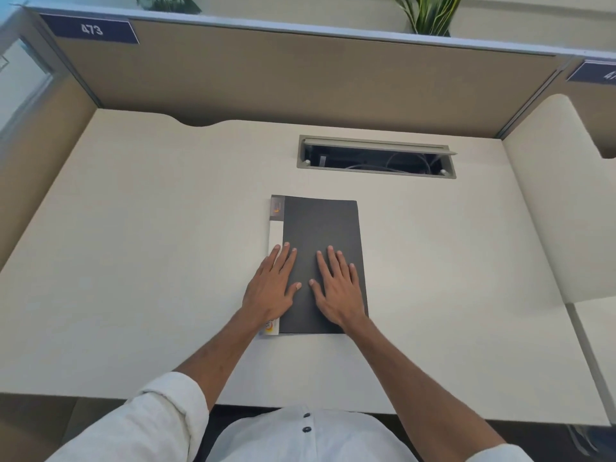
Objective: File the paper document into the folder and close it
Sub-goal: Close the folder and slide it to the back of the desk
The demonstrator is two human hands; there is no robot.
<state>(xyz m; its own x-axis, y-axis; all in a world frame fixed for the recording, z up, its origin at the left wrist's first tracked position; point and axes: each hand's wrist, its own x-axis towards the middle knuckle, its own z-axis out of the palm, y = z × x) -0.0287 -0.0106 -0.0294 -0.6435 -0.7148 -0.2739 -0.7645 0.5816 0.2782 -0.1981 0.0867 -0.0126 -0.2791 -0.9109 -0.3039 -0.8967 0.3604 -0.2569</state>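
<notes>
Sleeves (160, 418) nearest | folder (321, 248) shut, mid-desk (133, 228) | left hand (271, 288), right hand (338, 291) flat on cover, gripping nothing | paper unseen | folder looks light, thin, bendy, slick: lift by spine edge

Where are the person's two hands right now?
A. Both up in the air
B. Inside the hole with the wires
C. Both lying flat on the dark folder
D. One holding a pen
C: the left hand and right hand both lie palm down, fingers spread, on the closed dark folder on the desk.
</notes>
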